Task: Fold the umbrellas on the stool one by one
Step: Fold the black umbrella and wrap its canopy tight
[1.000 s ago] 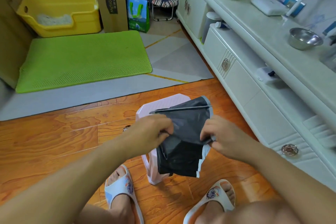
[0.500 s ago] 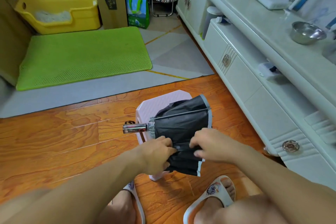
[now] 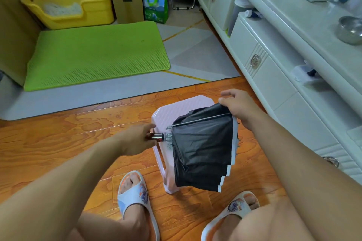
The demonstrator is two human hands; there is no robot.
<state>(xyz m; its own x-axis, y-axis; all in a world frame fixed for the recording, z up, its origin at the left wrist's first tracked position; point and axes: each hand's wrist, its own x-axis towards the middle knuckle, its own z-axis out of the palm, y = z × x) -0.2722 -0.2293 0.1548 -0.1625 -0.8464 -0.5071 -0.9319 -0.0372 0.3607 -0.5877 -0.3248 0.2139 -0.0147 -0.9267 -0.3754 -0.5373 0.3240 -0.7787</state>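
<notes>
While fingers (image 3: 225, 101) pinch, umbrella (image 3: 201, 148) hangs below.

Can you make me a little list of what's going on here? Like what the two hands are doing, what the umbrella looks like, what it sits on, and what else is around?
left hand: left hand grips the shiny handle end of the umbrella
right hand: right hand pinches the top edge of the canopy
umbrella: black umbrella with a white rim, collapsed, cloth loose, one metal rib showing
sits on: pink stool, cloth hanging over its front
floor: orange wood
nearby: green mat, yellow bin, white cabinet
</notes>
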